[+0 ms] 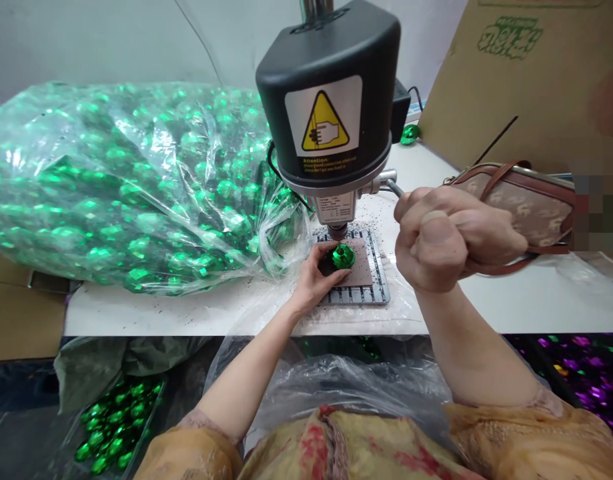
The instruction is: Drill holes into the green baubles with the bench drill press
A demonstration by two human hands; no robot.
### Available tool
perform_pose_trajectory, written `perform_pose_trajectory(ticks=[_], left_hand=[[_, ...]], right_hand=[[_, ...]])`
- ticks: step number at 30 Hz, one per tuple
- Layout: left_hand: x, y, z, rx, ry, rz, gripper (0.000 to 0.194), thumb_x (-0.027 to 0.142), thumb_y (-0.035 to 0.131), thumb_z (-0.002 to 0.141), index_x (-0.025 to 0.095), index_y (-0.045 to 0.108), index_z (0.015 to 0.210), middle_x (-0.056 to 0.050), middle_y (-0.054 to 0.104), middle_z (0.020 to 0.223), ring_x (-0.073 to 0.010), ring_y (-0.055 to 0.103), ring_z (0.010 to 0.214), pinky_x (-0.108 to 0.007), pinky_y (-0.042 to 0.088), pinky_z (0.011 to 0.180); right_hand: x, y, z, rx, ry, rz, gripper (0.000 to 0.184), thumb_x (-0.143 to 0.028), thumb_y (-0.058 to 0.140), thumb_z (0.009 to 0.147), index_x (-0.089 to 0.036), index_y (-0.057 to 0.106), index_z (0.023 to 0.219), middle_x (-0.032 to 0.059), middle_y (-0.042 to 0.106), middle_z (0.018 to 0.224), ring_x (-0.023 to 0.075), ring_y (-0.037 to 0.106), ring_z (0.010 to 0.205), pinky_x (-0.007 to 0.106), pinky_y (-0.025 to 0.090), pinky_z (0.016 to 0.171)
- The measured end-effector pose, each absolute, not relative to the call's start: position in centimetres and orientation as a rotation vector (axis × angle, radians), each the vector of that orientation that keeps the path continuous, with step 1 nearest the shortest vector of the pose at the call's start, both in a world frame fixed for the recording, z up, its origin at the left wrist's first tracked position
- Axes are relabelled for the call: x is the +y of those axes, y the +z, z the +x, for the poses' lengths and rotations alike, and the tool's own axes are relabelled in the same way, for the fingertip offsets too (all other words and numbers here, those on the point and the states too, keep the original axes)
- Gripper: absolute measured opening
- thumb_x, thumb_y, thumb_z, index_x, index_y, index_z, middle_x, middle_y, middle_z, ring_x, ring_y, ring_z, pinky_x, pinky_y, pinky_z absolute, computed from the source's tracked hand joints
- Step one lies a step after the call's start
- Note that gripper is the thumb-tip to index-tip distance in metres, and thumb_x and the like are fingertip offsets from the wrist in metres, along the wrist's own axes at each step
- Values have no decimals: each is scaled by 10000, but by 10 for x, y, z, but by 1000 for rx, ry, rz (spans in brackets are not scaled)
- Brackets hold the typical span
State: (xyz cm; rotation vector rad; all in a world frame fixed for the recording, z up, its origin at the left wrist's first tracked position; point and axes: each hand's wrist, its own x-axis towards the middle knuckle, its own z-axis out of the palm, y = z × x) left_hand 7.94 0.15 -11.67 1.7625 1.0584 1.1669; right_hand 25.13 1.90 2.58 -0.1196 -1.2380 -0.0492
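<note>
A black bench drill press with a yellow warning label stands on the white table. Under its spindle, on the slotted metal base plate, sits a shiny green faceted ornament. My left hand is closed around that ornament and holds it in place on a brown pad. My right hand is a fist wrapped round the press's feed lever, to the right of the machine and raised above the table.
A big clear plastic bag of several green ornaments lies left of the press. A patterned brown handbag and a cardboard box are at right. Below the table are a tray of green ornaments, purple ones and plastic bags.
</note>
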Motion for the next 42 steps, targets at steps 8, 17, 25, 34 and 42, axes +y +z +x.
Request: perform_pose_trajectory(ticks=[8,17,25,34,42], left_hand=[[0,-112,80,1055,1163,1754,553,394,806,789,222,540,1241,-105,641,1287,-260,617,1223,-445,483,1075],[-1,-107,85,1099,1185,1740,536,387,807,777,211,550,1214,-94,663,1226,-247,643,1160,-429,508,1035],[-63,-98,88,1124,1335,2215,469,446,768,791,214,573,1149,-90,676,1026,-237,687,949,-366,575,790],[-123,-126,74,561,720,2930,466,449,629,925,205,545,1313,-175,683,1218,-247,677,968,-380,576,816],[8,-65,19,1851,499,2500,213,35,494,804,138,651,905,-173,674,903,-333,656,970,-471,519,876]], right_hand=[[17,18,253,-1290,-77,-36,420,-74,527,802,-195,198,570,-58,315,495,44,333,401,253,313,397],[10,40,245,-1145,72,-241,486,-139,558,876,-175,219,530,-54,253,469,44,287,384,277,183,411],[25,93,237,-1056,287,-234,459,-162,600,878,-206,306,528,-71,232,429,60,231,352,286,136,391],[21,92,237,-1036,268,-216,442,-152,586,887,-217,334,530,-75,274,434,58,275,362,275,170,394],[19,92,238,-1041,253,-250,518,-404,681,797,-184,311,508,-80,221,443,26,277,377,240,180,398]])
